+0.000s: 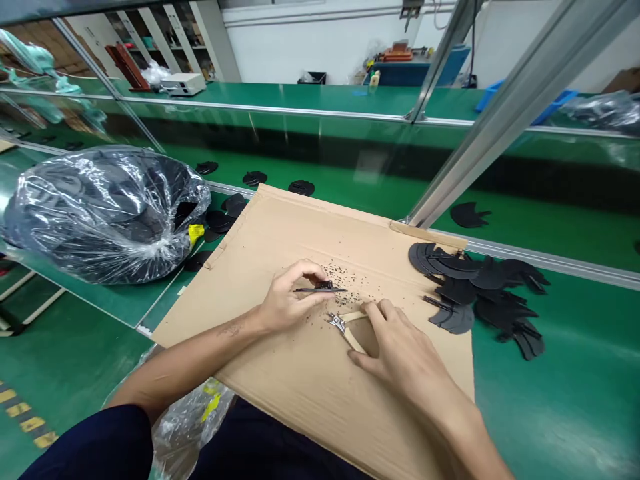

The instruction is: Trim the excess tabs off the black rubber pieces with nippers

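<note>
Pinched in my left hand (295, 297) is a thin black plastic part (320, 289), seen nearly edge-on above the cardboard sheet (280, 233). My right hand (400, 343) grips small side cutters (345, 324) by their cream handles, which are spread apart. The metal jaws point left, a little below the black part and apart from it. Tiny black plastic scraps (345, 280) are scattered on the cardboard around both hands. To the right, a loose pile of flat, rounded black parts (460, 290) lies partly on the cardboard and partly on the green table.
A big clear bag (105, 213) of black parts sits at the left. More black parts (255, 178) lie on the green strip behind the cardboard. A slanted metal post (480, 140) rises at the right. Clear plastic film (185, 427) lies below the cardboard's near edge.
</note>
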### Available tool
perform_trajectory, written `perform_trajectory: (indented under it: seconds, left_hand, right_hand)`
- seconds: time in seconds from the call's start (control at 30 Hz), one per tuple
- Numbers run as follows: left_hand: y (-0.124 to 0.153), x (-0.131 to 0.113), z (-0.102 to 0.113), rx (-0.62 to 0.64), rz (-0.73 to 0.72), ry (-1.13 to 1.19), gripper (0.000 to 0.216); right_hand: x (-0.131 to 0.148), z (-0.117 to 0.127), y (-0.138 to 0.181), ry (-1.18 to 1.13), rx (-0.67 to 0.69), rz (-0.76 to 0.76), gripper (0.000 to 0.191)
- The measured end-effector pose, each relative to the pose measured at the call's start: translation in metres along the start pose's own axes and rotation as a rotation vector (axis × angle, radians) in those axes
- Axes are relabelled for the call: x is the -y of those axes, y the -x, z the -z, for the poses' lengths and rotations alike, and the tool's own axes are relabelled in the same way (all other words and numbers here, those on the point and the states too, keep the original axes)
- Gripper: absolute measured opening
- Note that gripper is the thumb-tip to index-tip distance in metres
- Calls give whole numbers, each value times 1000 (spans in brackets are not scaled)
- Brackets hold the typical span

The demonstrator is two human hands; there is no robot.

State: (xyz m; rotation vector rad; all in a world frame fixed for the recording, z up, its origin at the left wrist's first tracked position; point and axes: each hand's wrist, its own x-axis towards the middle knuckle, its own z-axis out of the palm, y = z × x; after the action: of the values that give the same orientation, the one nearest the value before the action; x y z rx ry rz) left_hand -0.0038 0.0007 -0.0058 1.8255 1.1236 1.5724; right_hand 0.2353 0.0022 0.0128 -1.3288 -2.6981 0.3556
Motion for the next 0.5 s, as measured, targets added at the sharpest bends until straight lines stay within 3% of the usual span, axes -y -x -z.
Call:
perform_trajectory:
  seconds: [0.13,0.27,0.37,0.5]
  left_hand:
    - [-5,-1,0,-7,163,143,26]
    - [-12,0,2,57,540,513,45]
    - [-16,4,4,144,751,779,54]
    - [-17,9,7,243,832,895,52]
  right_hand:
    - [3,-5,-3,5,-85,21,55]
    - [3,-4,-8,-26,-129,37,34]
    - [0,-2,-11,-205,-185,21,30]
    - [-1,3,-11,-527,-323,-31,32]
